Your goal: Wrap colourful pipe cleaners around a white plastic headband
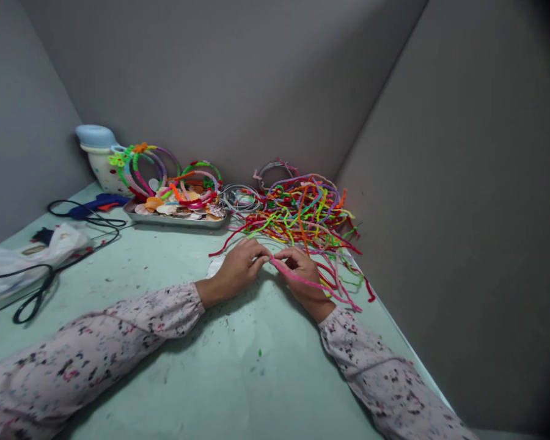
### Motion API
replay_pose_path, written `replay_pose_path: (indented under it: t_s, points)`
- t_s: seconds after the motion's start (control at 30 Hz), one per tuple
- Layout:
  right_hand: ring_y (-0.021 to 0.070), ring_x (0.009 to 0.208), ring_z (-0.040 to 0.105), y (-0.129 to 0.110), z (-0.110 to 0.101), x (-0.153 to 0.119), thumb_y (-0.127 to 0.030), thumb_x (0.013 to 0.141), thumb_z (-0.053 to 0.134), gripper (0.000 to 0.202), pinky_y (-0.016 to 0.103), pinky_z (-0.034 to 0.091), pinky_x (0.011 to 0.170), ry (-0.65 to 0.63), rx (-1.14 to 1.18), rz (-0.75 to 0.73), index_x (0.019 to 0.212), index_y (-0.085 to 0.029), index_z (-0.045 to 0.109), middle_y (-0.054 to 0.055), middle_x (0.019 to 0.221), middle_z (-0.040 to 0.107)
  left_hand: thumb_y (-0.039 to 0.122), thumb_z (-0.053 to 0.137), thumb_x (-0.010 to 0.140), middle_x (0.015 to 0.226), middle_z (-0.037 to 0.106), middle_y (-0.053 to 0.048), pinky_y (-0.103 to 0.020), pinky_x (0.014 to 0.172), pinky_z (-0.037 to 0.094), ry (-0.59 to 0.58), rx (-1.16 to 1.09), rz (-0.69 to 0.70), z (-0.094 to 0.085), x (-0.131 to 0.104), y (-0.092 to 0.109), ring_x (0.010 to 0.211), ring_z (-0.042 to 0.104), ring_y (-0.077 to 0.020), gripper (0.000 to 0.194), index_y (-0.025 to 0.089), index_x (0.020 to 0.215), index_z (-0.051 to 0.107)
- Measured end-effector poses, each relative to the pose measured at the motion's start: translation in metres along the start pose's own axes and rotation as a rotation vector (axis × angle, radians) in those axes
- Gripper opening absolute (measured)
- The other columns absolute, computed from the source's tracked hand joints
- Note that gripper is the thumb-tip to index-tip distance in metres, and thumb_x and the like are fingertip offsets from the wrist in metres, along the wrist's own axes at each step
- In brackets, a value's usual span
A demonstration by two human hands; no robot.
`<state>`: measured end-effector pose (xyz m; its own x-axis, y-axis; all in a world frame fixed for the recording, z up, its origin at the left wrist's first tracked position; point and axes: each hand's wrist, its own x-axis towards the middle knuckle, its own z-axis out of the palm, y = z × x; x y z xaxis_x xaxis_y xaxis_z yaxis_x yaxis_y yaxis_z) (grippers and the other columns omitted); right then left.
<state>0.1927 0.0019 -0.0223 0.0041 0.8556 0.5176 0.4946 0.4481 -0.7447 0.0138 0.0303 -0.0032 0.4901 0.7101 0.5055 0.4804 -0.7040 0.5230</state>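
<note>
My left hand [239, 269] and my right hand [300, 272] meet above the middle of the table, fingertips nearly touching. Between them runs a pink pipe cleaner [309, 282], its loose end trailing over my right hand toward the right. My right thumb and forefinger pinch it near the other end. The left fingers are closed at that same end. A thin grey wire seems to arc just behind my fingers, partly hidden by them. Close beyond my right hand lies a tangled heap of coloured pipe cleaners [297, 208].
A metal tray [178, 222] of shells stands at the back with several wrapped headbands [149, 171] on it. Coiled grey wire [241, 198] lies beside it. At left are a white and blue bottle [101, 162], a blue glue gun [96, 206], black cable [50, 275] and a plastic bag [41, 256].
</note>
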Motion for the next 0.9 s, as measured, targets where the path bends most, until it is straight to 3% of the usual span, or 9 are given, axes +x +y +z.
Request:
replay_pose_path:
  t_s: [0.37,0.57,0.9]
  points:
    - [0.0127,0.064,0.054,-0.0015,-0.0004,-0.0004,-0.033,0.083,0.064,0.012,0.026,0.044,0.059,-0.023,0.002,0.014,0.084,-0.021,0.068,0.001,0.082,0.063,0.026,0.052,0.091,0.083,0.060,-0.004,-0.033,0.079,0.041,0.003,0.016,-0.006,-0.0002,0.0003,0.0005,0.085,0.052,-0.0191,0.016,0.018,0.090,0.066]
    - [0.0152,0.074,0.059,-0.0027,-0.0029,-0.0013,-0.038,0.085,0.062,0.017,0.026,0.046,0.065,-0.062,-0.005,0.031,0.085,-0.022,0.068,0.002,0.084,0.066,0.023,0.054,0.090,0.086,0.062,-0.005,-0.033,0.079,0.041,0.006,0.028,0.036,0.0006,-0.0004,-0.0015,0.087,0.052,-0.0190,0.013,0.017,0.089,0.065]
    - [0.0181,0.082,0.063,-0.0055,-0.0018,-0.0009,-0.032,0.082,0.065,0.013,0.030,0.049,0.073,-0.069,0.051,0.032,0.078,-0.020,0.068,0.005,0.084,0.069,0.022,0.051,0.090,0.087,0.061,-0.005,-0.033,0.080,0.041,-0.019,0.058,0.048,0.0002,-0.0008,-0.0020,0.088,0.051,-0.0190,0.014,0.017,0.088,0.065]
